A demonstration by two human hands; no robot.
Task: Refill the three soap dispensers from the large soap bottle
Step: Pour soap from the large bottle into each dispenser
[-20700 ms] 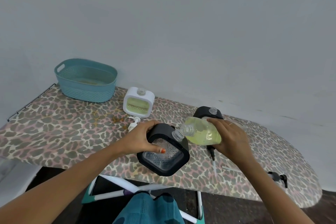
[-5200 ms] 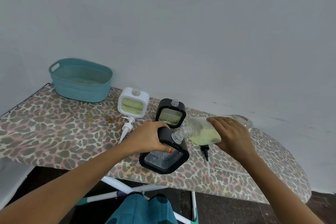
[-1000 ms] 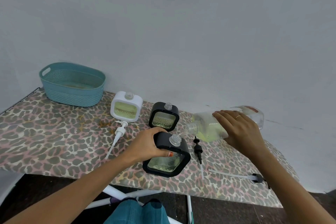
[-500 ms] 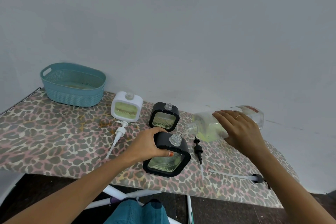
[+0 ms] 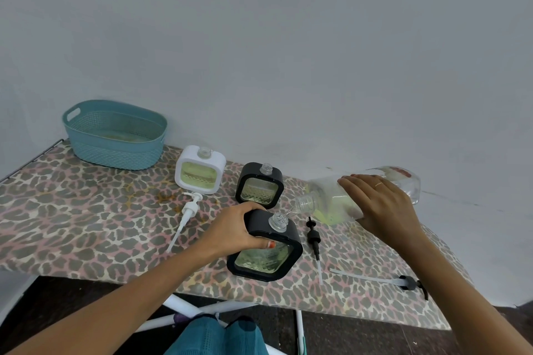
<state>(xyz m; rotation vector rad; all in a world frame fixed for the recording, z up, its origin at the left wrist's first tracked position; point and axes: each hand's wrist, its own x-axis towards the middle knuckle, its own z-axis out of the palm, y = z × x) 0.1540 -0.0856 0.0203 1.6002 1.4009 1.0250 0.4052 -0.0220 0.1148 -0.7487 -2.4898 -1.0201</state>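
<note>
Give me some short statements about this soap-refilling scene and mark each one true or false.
1. The left hand grips the nearest black square-framed soap dispenser. True.
2. The white square-framed soap dispenser carries its pump. False: its neck is open, and the white plastic pump lies on the leopard-print board.
3. The right hand holds the large clear soap bottle tipped nearly flat. True.
4. The teal plastic basket stands at the board's right end. False: it stands at the left end.
</note>
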